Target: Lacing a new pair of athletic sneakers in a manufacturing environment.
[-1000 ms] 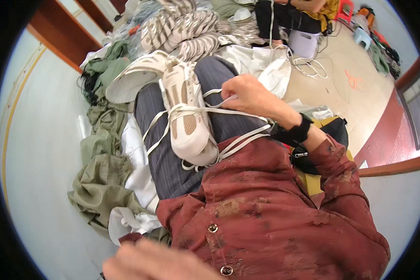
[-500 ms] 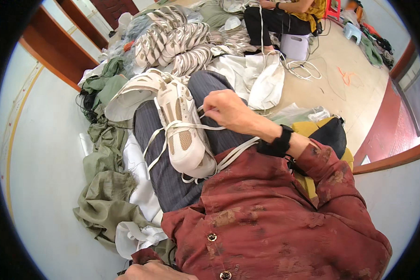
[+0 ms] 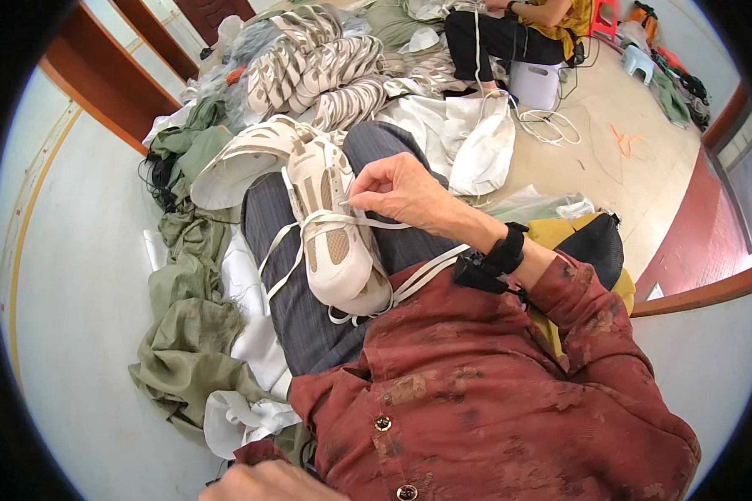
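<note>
A white and beige sneaker [image 3: 332, 242] lies across my lap with its toe toward me. A flat white shoelace [image 3: 280, 265] crosses over its front, and its loose strands trail to both sides. My right hand [image 3: 401, 194] is closed in a pinch beside the shoe's lacing edge, with a short bit of lace showing at the fingertips. Down at the lower edge, my left hand [image 3: 271, 483] is partly cut off by the frame. Its fingers are hidden, and it is well apart from the shoe.
Beyond my knees are piled rows of similar shoe uppers [image 3: 338, 71] and a white cloth [image 3: 483, 154]. Green fabric [image 3: 188, 355] is heaped at my left. Another person in dark trousers [image 3: 485, 46] sits on a white stool [image 3: 536, 85] at the back, near a coiled white cord [image 3: 551, 127].
My right hand has moved left and slightly down, bringing its pinched fingertips to the edge of the sneaker. My left hand stays low in the frame.
</note>
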Available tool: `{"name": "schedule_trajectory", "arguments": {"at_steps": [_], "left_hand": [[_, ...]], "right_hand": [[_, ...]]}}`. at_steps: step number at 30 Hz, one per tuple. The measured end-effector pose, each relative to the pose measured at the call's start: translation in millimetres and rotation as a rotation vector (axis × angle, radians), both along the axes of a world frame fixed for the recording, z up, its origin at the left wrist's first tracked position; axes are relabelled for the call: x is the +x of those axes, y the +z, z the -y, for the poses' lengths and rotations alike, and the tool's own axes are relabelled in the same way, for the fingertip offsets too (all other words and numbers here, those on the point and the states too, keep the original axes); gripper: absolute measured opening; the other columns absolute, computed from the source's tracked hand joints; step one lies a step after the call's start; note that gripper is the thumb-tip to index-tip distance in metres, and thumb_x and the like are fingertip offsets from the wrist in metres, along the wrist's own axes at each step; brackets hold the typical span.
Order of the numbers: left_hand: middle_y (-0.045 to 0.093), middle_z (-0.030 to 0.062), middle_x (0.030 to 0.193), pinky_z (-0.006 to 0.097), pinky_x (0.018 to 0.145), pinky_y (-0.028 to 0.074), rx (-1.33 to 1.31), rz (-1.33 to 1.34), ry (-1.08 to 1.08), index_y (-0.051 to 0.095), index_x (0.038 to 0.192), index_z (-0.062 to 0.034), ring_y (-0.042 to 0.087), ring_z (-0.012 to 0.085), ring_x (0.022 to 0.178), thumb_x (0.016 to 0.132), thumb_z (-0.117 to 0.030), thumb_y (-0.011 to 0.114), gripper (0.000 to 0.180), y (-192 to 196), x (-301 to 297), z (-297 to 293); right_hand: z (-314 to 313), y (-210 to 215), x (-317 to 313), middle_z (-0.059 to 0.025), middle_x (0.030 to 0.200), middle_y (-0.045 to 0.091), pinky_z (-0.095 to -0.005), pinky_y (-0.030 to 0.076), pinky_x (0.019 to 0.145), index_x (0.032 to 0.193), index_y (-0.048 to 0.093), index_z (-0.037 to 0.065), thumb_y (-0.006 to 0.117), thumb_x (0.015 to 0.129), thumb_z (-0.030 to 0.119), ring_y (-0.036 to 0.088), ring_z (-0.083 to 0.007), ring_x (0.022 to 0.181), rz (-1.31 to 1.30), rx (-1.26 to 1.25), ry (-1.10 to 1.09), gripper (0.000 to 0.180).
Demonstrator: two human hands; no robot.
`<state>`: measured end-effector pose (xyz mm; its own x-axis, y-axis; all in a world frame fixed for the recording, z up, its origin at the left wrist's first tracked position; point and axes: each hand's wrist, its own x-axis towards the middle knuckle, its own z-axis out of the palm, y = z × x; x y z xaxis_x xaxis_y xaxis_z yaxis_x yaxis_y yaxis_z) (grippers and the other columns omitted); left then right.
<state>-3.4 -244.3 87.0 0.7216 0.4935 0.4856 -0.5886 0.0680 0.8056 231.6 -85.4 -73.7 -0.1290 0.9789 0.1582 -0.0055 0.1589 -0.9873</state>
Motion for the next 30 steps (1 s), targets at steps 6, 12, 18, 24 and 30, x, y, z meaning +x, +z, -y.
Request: {"name": "schedule_trajectory", "arguments": {"at_steps": [6,12,18,24,30], "left_hand": [[0.067,0.0233,0.084,0.035,0.058,0.057,0.352,-0.191,0.483,0.068,0.087,0.0107,0.068,0.0290,0.065,0.086,0.001,0.056,0.016,-38.3,-18.1,-52.1],[0.067,0.0060,0.097,0.024,0.078,0.046,0.134,-0.705,0.877,0.069,0.097,0.0056,0.061,0.0108,0.086,0.097,-0.009,0.056,0.019,-79.5,-12.4,-120.7],[0.069,0.0031,0.098,0.023,0.076,0.047,0.411,-0.760,1.053,0.071,0.101,0.0027,0.061,0.0091,0.086,0.094,-0.003,0.059,0.015,-119.1,-19.2,-158.0],[0.070,0.0040,0.095,0.023,0.073,0.049,0.409,-0.730,1.105,0.073,0.103,0.0010,0.061,0.0085,0.080,0.090,-0.003,0.063,0.016,-144.3,-33.5,-175.6],[0.072,0.0028,0.092,0.023,0.071,0.048,0.356,-0.668,1.048,0.074,0.103,-0.0011,0.060,0.0075,0.078,0.088,-0.005,0.065,0.017,-150.7,-29.7,-177.5]], "right_hand": [[-12.4,-2.9,0.7,-0.0058,0.069,0.069,-0.0277,0.049,0.059,0.079,0.073,-0.002,0.073,0.077,0.009,0.061,-0.0087,0.064,0.140,0.124,-0.021,0.011],[-17.8,25.7,-14.8,-0.0170,0.066,0.063,-0.0357,0.050,0.062,0.078,0.068,-0.002,0.066,0.071,0.004,0.064,-0.0260,0.063,0.618,0.403,-0.096,0.009],[-15.3,28.9,-28.7,-0.0163,0.074,0.060,-0.0469,0.046,0.063,0.074,0.062,0.002,0.065,0.073,0.004,0.060,-0.0375,0.069,0.829,0.753,-0.100,0.004],[2.4,45.4,-36.4,-0.0188,0.081,0.064,-0.0511,0.051,0.064,0.083,0.059,0.003,0.061,0.078,0.005,0.065,-0.0430,0.077,1.040,0.771,-0.069,0.006],[-9.2,49.7,-38.8,-0.0223,0.073,0.063,-0.0489,0.054,0.060,0.082,0.061,-0.001,0.062,0.077,0.004,0.066,-0.0420,0.070,1.234,0.750,0.032,0.007]]}}
